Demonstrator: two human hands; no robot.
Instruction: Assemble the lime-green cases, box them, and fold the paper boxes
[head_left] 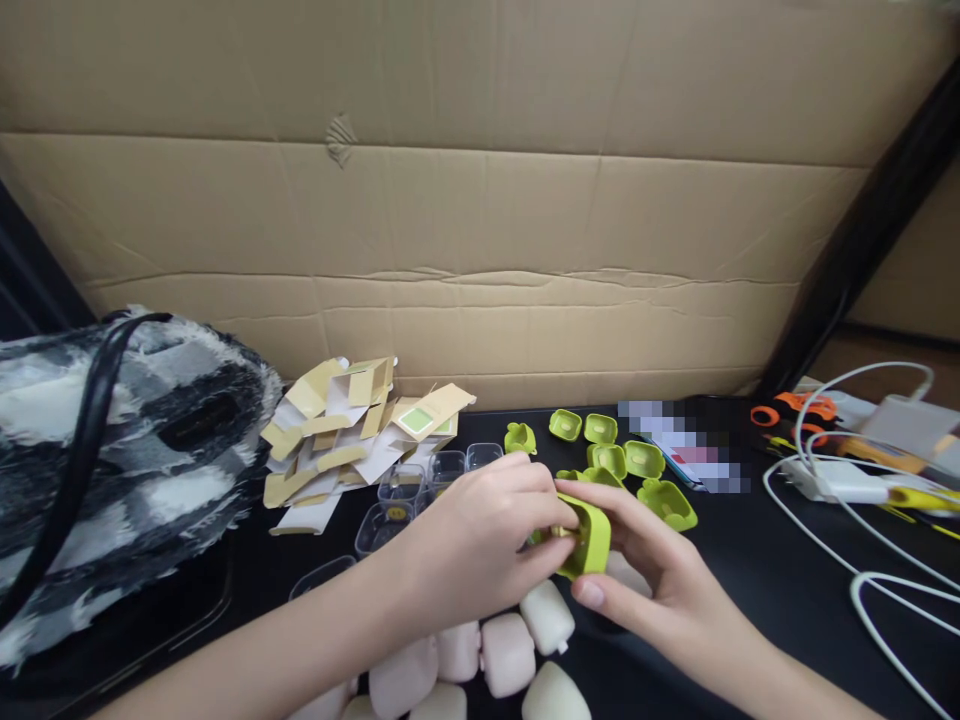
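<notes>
My right hand [660, 560] grips a green square plastic lid [598, 540] by its edges, thumb below and fingers along the top, its hollow side turned left. My left hand [499, 525] reaches into that hollow, thumb and fingers pinched together on something small that I cannot make out. Beneath and in front of both hands lie several rounded white and pale pink plastic pieces [508, 655]. Behind the hands are more green plastic lids [643, 460], several with their hollow side up, some partly hidden by my fingers.
Several clear plastic boxes [403, 487] stand behind my left forearm. Flattened cardboard packaging [330, 430] is piled at the back left, beside a black-and-white fluffy bag [150, 450]. At right are white cables [810, 535], an adapter [836, 482] and orange-handled scissors [806, 410]. A cardboard wall [480, 220] closes the back.
</notes>
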